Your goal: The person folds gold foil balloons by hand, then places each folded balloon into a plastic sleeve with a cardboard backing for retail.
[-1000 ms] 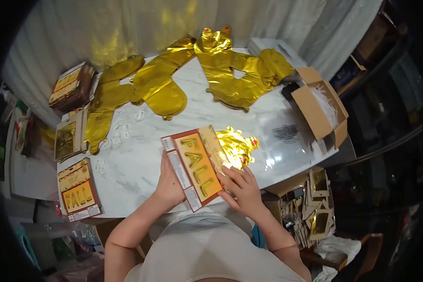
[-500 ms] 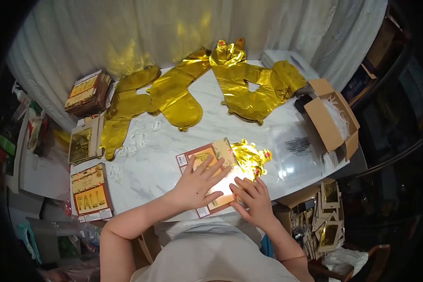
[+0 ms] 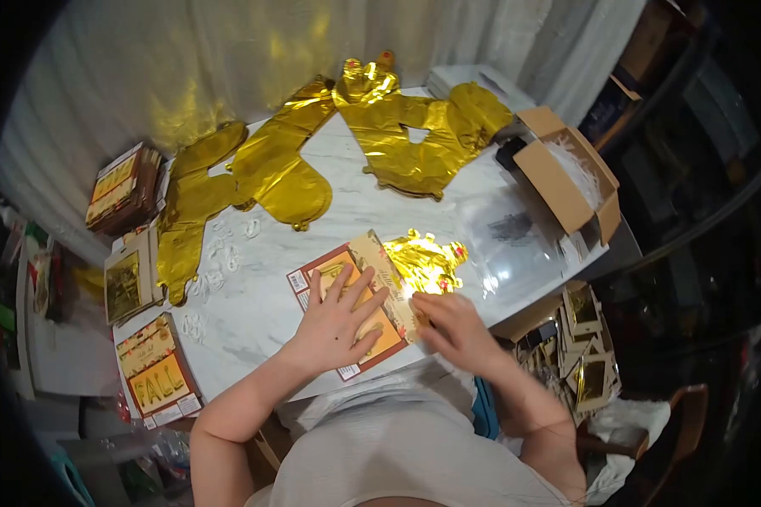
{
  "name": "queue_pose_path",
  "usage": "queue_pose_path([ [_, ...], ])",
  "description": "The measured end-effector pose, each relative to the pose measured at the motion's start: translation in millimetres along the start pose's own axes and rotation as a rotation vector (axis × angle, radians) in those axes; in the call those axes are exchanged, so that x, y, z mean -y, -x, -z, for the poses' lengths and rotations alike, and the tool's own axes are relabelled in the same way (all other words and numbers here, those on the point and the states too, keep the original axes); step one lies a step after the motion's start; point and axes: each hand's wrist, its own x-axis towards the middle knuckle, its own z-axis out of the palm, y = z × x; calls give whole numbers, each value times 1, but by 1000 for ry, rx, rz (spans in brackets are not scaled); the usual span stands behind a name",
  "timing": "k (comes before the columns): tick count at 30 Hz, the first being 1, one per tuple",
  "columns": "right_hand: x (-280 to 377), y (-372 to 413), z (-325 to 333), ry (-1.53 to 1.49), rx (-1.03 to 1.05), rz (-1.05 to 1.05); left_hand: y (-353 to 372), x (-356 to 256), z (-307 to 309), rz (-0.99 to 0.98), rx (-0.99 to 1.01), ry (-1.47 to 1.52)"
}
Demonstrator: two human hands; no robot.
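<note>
Left hand (image 3: pixel 334 325), spread flat, pins the card (image 3: pixel 311 280) to the desk (image 3: pixel 254 317). Right hand (image 3: pixel 452 325) is blurred and its grip unclear, beside the folded foil (image 3: pixel 423 264). Pressing step, probably; next the foil needs squaring against the card.

Marble table (image 3: pixel 355 203) bears gold balloons (image 3: pixel 279 169); card packets (image 3: pixel 156 380); a carton (image 3: pixel 566 173).

Orange-brown card pack (image 3: pixel 359 308), flat, table's near edge

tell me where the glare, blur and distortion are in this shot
Head view: heavy fisheye bending, black vignette at the corners; hot glare on the crumpled gold foil balloon and the clear plastic bag; right hand motion-blurred, left hand sharp on the printed card.
</note>
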Motion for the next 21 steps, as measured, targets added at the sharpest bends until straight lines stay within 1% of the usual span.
queue_pose_path([
  [2,-9,-28,21,-138,135,-110,0,-3,-2,8,-12,-11],
  [3,-27,-39,17,6,-81,52,0,-2,-3,-16,0,-1],
  [4,-39,-32,10,75,-121,112,0,-1,-4,-4,-13,8],
  [6,-48,-89,30,109,7,26,1,-1,-6,2,-42,13],
  [8,-73,-115,22,149,111,8,2,0,-9,-5,-44,3],
  [9,-70,-129,25,153,112,6,2,1,-10,2,-45,-10],
  [11,-58,-151,29,358,414,-342,3,0,-12,2,-60,-2],
  [12,-60,-158,26,359,418,-338,3,1,-12,0,-76,-1],
  [14,-63,-168,20,504,497,-375,3,2,-13,0,-75,-7],
  [15,-66,-171,18,505,498,-370,3,2,-13,-4,-72,-13],
  [17,-72,-174,14,382,471,-403,3,2,-13,-2,-79,-8],
  [21,-79,-185,6,367,522,-434,4,3,-12,-3,-80,12],
])
